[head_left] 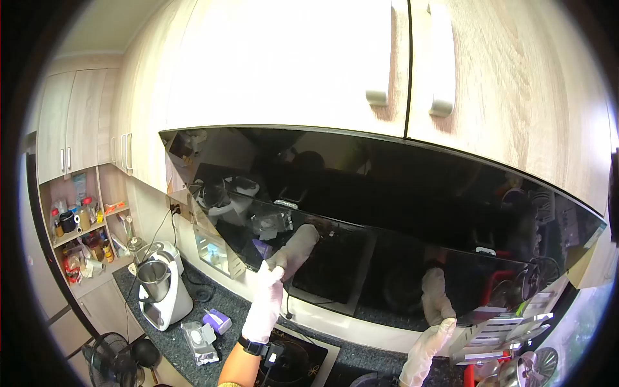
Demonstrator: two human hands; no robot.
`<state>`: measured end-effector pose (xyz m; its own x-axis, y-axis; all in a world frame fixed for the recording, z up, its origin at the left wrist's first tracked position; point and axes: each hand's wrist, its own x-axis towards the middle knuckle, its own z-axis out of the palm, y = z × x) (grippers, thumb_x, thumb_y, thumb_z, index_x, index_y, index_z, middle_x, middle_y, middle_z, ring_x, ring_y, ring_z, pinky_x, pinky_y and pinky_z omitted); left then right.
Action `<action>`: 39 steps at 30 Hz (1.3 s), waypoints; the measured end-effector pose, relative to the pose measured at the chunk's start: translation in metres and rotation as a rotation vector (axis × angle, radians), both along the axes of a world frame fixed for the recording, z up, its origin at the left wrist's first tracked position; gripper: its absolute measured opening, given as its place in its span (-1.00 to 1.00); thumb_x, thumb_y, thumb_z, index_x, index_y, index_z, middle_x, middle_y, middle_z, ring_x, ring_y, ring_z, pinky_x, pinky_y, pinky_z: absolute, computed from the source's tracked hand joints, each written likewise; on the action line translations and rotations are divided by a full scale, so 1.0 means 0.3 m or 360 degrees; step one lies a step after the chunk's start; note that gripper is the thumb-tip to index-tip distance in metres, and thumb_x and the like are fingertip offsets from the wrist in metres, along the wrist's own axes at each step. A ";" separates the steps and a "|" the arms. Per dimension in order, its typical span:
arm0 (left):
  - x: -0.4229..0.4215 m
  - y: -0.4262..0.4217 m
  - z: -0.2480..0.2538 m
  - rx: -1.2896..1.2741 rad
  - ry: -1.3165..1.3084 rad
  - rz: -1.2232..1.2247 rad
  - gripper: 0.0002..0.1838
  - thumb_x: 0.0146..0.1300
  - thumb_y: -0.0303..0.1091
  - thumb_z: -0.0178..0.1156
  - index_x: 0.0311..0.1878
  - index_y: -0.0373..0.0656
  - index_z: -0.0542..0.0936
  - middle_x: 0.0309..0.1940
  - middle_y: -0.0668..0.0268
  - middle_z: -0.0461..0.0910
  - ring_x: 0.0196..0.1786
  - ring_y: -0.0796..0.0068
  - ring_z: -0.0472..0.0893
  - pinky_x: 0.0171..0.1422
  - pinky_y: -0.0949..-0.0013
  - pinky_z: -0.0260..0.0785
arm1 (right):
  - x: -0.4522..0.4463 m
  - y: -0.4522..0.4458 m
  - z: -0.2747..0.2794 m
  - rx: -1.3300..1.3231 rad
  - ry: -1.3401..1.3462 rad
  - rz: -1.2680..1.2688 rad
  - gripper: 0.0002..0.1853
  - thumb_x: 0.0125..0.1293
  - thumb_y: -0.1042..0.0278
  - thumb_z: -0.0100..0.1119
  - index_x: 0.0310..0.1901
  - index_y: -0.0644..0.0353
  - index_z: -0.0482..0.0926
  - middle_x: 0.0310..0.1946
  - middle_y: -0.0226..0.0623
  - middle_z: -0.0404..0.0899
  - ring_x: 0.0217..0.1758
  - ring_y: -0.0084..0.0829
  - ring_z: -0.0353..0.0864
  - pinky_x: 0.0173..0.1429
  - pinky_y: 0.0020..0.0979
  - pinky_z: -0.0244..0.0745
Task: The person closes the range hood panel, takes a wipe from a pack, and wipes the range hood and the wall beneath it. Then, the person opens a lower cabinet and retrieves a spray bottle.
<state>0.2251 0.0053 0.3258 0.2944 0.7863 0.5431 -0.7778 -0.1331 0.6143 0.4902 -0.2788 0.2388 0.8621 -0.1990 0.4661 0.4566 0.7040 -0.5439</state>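
Observation:
A glossy black range hood panel point(387, 174) spans the wall under the upper cabinets and mirrors my gloved hands. My left hand point(264, 303), in a white glove with a dark watch at the wrist, is closed at the panel's lower edge, left of the middle. Farther right, my right hand point(429, 351), also white-gloved, is closed at the same lower edge. Both hands' fingertips are partly hidden at the edge. Below lies a black cooktop point(293, 358). On the counter rest an opened wipes packet point(200, 342) and a purple box point(217, 320).
A white kitchen machine with a steel bowl point(155, 280) stands on the dark counter point(242, 309) at left. A metal dish rack point(509, 335) and a red container point(469, 374) are at right. Cabinet handles point(442, 61) project above. A black fan point(109, 361) is lower left.

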 end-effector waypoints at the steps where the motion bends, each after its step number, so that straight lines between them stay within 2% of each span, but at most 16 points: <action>1: -0.001 -0.005 0.005 0.0011 0.0002 0.0005 -0.14 -0.17 -0.05 0.43 0.20 -0.31 0.38 0.13 0.29 0.42 0.28 0.40 0.26 0.44 0.25 -0.13 | -0.035 -0.004 0.038 0.0007 -0.0030 0.0015 -0.45 0.38 -0.04 0.04 0.19 0.27 0.33 0.12 -0.26 0.42 0.22 -0.52 0.34 0.37 -0.37 0.11; 3: -0.006 -0.021 0.009 -0.0018 -0.0007 -0.0002 -0.22 -0.14 -0.06 0.41 0.16 -0.28 0.41 0.11 0.30 0.43 0.30 0.41 0.24 0.45 0.25 -0.17 | -0.108 -0.013 0.107 0.0020 -0.0085 0.0042 -0.45 0.39 -0.03 0.03 0.19 0.27 0.33 0.12 -0.23 0.42 0.23 -0.47 0.33 0.38 -0.36 0.09; 6: -0.010 -0.021 -0.004 0.0000 0.0032 -0.0035 -0.29 -0.09 -0.11 0.38 0.15 -0.24 0.43 0.10 0.31 0.44 0.29 0.42 0.25 0.46 0.27 -0.18 | -0.110 -0.023 0.119 -0.0232 -0.0164 -0.0093 -0.42 0.44 -0.11 -0.13 0.13 0.32 0.40 0.08 -0.29 0.43 0.19 -0.46 0.33 0.34 -0.40 0.07; 10: -0.002 -0.013 -0.004 0.0001 -0.0018 -0.0036 -0.33 -0.06 -0.15 0.36 0.13 -0.23 0.44 0.08 0.33 0.45 0.26 0.44 0.27 0.44 0.29 -0.17 | -0.124 -0.020 0.122 -0.0233 -0.0023 -0.0119 -0.41 0.45 -0.12 -0.17 0.12 0.35 0.39 0.08 -0.27 0.43 0.19 -0.47 0.32 0.34 -0.42 0.06; 15: -0.014 -0.028 -0.008 0.0005 -0.0028 -0.0034 -0.31 -0.05 -0.17 0.36 0.16 -0.25 0.41 0.07 0.35 0.45 0.22 0.46 0.32 0.42 0.32 -0.08 | -0.116 -0.033 0.068 -0.0276 0.0001 -0.0075 -0.47 0.45 -0.09 -0.15 0.08 0.31 0.37 -0.02 -0.39 0.37 -0.02 -0.57 0.28 0.17 -0.55 0.11; 18: 0.003 -0.007 -0.047 0.0006 -0.0127 0.0017 -0.25 -0.11 -0.13 0.40 0.17 -0.27 0.41 0.05 0.34 0.46 0.18 0.47 0.36 0.37 0.33 0.01 | -0.094 -0.023 0.045 -0.0327 -0.0009 -0.0076 -0.50 0.45 -0.09 -0.14 0.04 0.28 0.36 -0.11 -0.45 0.33 -0.14 -0.61 0.21 0.06 -0.61 0.09; 21: 0.011 0.013 -0.047 0.0022 -0.0066 0.0021 -0.20 -0.18 -0.09 0.43 0.15 -0.28 0.42 0.00 0.33 0.48 0.14 0.48 0.39 0.32 0.34 0.07 | -0.096 -0.007 0.060 -0.0210 0.0072 0.0007 -0.54 0.43 0.00 -0.08 0.06 0.30 0.38 -0.07 -0.38 0.39 -0.05 -0.58 0.29 0.12 -0.56 0.15; 23: 0.019 0.046 -0.068 0.0003 -0.0019 0.0025 -0.21 -0.21 -0.09 0.43 0.12 -0.29 0.44 -0.02 0.33 0.50 0.11 0.48 0.42 0.33 0.34 0.07 | -0.115 -0.009 0.072 -0.0097 -0.0016 -0.0053 -0.59 0.41 0.14 0.01 0.09 0.32 0.38 -0.02 -0.31 0.43 0.03 -0.55 0.35 0.17 -0.51 0.19; 24: 0.008 0.012 -0.051 0.0007 -0.0028 0.0030 -0.23 -0.20 -0.11 0.42 0.12 -0.29 0.44 -0.02 0.33 0.50 0.11 0.48 0.42 0.33 0.33 0.08 | -0.117 -0.016 0.068 -0.0041 -0.0071 0.0077 -0.54 0.39 0.12 0.03 0.13 0.34 0.36 0.03 -0.27 0.42 0.10 -0.52 0.33 0.23 -0.45 0.17; 27: 0.007 0.003 -0.031 0.0018 -0.0029 0.0006 -0.30 -0.16 -0.17 0.38 0.10 -0.28 0.45 -0.04 0.33 0.50 0.10 0.48 0.43 0.34 0.32 0.08 | -0.045 0.004 0.006 -0.0062 0.0000 -0.0083 -0.49 0.38 0.09 0.05 0.17 0.35 0.34 0.06 -0.24 0.40 0.12 -0.49 0.32 0.25 -0.41 0.17; 29: 0.005 0.012 -0.043 0.0095 -0.0042 -0.0038 -0.42 -0.08 -0.21 0.32 0.05 -0.25 0.46 -0.08 0.35 0.50 0.06 0.50 0.43 0.29 0.32 0.13 | 0.034 0.013 -0.085 -0.0003 -0.0032 0.0074 -0.40 0.39 0.04 0.02 0.24 0.38 0.26 0.14 -0.16 0.37 0.22 -0.43 0.29 0.31 -0.39 0.12; 31: -0.005 -0.051 0.006 0.0139 -0.0061 -0.0004 -0.54 -0.02 -0.16 0.26 -0.07 -0.21 0.46 -0.15 0.37 0.46 -0.01 0.52 0.40 0.24 0.35 0.16 | 0.042 0.023 -0.075 0.0017 -0.0035 0.0068 -0.41 0.39 0.03 0.02 0.23 0.37 0.27 0.11 -0.17 0.38 0.18 -0.45 0.32 0.27 -0.41 0.15; 33: 0.011 -0.017 -0.032 0.0228 -0.0044 0.0050 -0.59 0.03 -0.10 0.21 -0.16 -0.19 0.43 -0.19 0.37 0.41 -0.06 0.53 0.37 0.20 0.37 0.17 | 0.028 0.031 -0.047 0.0027 -0.0034 0.0063 -0.41 0.39 0.01 0.02 0.23 0.36 0.28 0.08 -0.19 0.40 0.15 -0.47 0.35 0.23 -0.42 0.18; 37: -0.011 -0.086 0.048 0.0322 -0.0092 -0.0026 -0.41 0.07 -0.03 0.25 0.01 -0.34 0.44 -0.04 0.25 0.47 0.11 0.46 0.40 0.29 0.32 0.16 | 0.012 0.049 -0.019 0.0037 -0.0026 0.0069 -0.42 0.39 -0.01 0.02 0.21 0.35 0.29 0.03 -0.22 0.43 0.08 -0.51 0.40 0.15 -0.46 0.25; 39: 0.017 0.017 -0.065 0.0282 0.0003 0.0078 -0.34 0.09 -0.03 0.27 0.09 -0.39 0.40 0.05 0.18 0.47 0.17 0.45 0.41 0.33 0.34 0.15 | 0.025 0.043 -0.047 0.0048 -0.0011 0.0067 -0.42 0.39 -0.02 0.02 0.20 0.34 0.30 0.00 -0.24 0.45 0.04 -0.53 0.42 0.11 -0.47 0.28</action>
